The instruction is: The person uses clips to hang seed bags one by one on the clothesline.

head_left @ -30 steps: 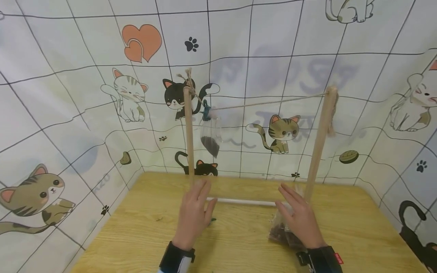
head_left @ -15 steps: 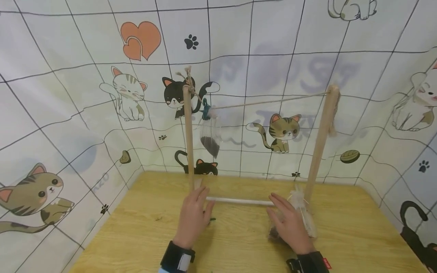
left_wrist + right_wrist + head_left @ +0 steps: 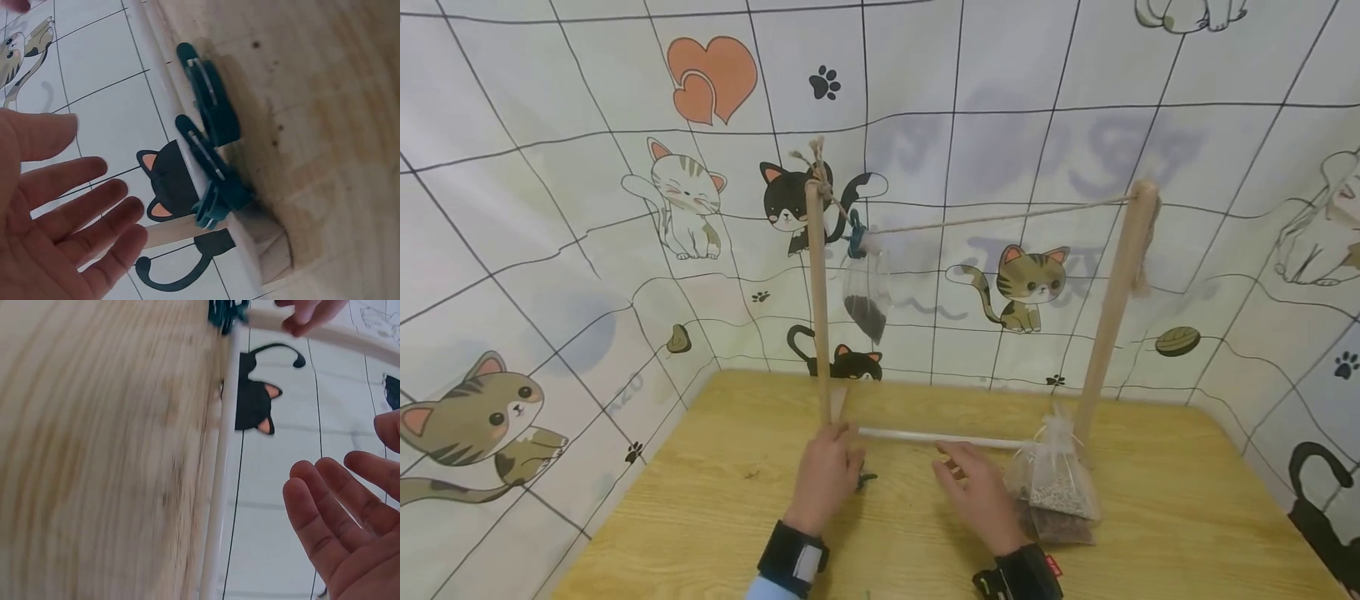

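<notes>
My left hand [image 3: 826,479] hovers by the foot of the left wooden post [image 3: 817,292], fingers loosely extended, holding nothing. Beside it on the table lie dark green clothespins [image 3: 212,100], mostly hidden by the hand in the head view. My right hand [image 3: 981,500] is over the table in front of the white rod [image 3: 917,435], fingers relaxed and holding nothing. To its right sit a pouch of pale grains [image 3: 1060,492] and a bag with dark contents [image 3: 1063,529]. From the string [image 3: 1000,217] hangs a clear bag with dark contents [image 3: 867,312], under a green clothespin [image 3: 856,242].
The right wooden post [image 3: 1116,292] rises behind the pouch, and the string runs between both post tops, sagging toward the left. A cloth with printed cats [image 3: 910,67] surrounds the wooden table [image 3: 715,500] at the back and sides.
My right hand has moved left, away from the pouch and bag, which now show more fully. The left hand has shifted slightly down. The hanging bag stays on the string.
</notes>
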Demonstrator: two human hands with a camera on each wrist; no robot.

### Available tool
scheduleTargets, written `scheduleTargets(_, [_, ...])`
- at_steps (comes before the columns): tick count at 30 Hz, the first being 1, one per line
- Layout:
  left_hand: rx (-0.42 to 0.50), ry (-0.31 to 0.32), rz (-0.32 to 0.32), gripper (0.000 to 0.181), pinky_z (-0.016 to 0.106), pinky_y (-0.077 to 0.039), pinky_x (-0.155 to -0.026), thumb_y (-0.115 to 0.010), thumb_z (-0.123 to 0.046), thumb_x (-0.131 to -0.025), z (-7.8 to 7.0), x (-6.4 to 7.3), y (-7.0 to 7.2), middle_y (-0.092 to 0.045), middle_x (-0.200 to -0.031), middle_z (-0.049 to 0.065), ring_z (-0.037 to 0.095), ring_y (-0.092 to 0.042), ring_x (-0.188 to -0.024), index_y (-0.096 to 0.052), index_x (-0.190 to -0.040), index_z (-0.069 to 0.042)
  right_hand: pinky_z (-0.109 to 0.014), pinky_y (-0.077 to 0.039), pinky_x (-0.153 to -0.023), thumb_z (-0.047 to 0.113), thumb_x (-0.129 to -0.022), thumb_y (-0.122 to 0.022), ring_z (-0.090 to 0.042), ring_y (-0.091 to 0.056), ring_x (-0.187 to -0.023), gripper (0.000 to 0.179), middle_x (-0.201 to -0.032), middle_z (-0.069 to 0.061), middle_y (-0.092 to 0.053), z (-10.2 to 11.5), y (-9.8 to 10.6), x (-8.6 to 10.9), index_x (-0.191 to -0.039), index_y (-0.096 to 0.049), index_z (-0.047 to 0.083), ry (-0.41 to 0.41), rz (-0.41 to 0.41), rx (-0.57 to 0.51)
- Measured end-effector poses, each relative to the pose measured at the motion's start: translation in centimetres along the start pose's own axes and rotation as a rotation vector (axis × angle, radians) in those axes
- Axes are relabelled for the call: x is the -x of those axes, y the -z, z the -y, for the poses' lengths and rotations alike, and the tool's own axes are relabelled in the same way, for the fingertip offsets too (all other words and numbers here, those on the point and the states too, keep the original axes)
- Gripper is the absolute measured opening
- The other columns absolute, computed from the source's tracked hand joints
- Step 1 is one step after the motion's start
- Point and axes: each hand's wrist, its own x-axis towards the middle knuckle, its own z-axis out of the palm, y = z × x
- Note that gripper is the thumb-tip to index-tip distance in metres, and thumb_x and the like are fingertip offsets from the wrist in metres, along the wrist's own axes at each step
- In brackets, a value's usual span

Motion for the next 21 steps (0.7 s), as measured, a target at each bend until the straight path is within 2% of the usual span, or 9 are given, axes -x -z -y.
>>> scheduleTargets(6, [-0.060, -0.031, 0.092, 0.015, 0.037, -0.051, -0.079, -0.069, -0.012, -0.078, 0.1, 0.4, -0.8, -0.065, -0.099, 0.011, 0.026, -0.061, -0.091, -0.068, -0.091, -0.004, -0.025, -0.051, -0.064, 0.024, -0.090, -0.060, -0.003, -0.058, -0.078, 0.030, -0.105, -0.003, -0.064, 0.9, -1.6, -0.2, -0.119, -0.062, 0.018, 0.027, 0.019, -0.012])
scheduleTargets(10, [-0.096, -0.064, 0.154, 0.007, 0.032, -0.051, -0.073, -0.069, -0.009, -0.076, -0.2, 0.6, -1.1, -0.063, -0.088, 0.005, 0.019, -0.060, -0.081, -0.068, -0.083, -0.008, -0.022, -0.050, -0.064, 0.024, -0.090, -0.059, -0.001, -0.056, -0.077, 0.030, -0.105, -0.001, -0.065, 1.0, -2.3, -0.1, -0.119, -0.062, 0.020, 0.013, 0.036, -0.032])
scheduleTargets(14, [-0.111, -0.108, 0.187, 0.005, 0.029, -0.048, -0.066, -0.072, -0.009, -0.071, -0.4, 0.8, -1.2, -0.057, -0.078, -0.001, 0.014, -0.054, -0.072, -0.068, -0.073, -0.011, -0.021, -0.049, -0.064, 0.026, -0.090, -0.058, -0.001, -0.056, -0.076, 0.029, -0.105, -0.002, -0.065, 1.1, -2.7, 0.0, -0.118, -0.062, 0.017, 0.001, 0.068, -0.043])
scheduleTargets(21, [-0.219, -0.176, 0.237, 0.005, 0.029, -0.047, -0.068, -0.073, -0.011, -0.070, -0.6, 0.9, -1.5, -0.058, -0.074, -0.002, 0.015, -0.054, -0.072, -0.068, -0.069, -0.013, -0.021, -0.048, -0.065, 0.033, -0.092, -0.055, 0.000, -0.056, -0.076, 0.030, -0.108, 0.003, -0.063, 1.3, -3.1, 0.1, -0.120, -0.061, 0.023, -0.059, 0.145, -0.031])
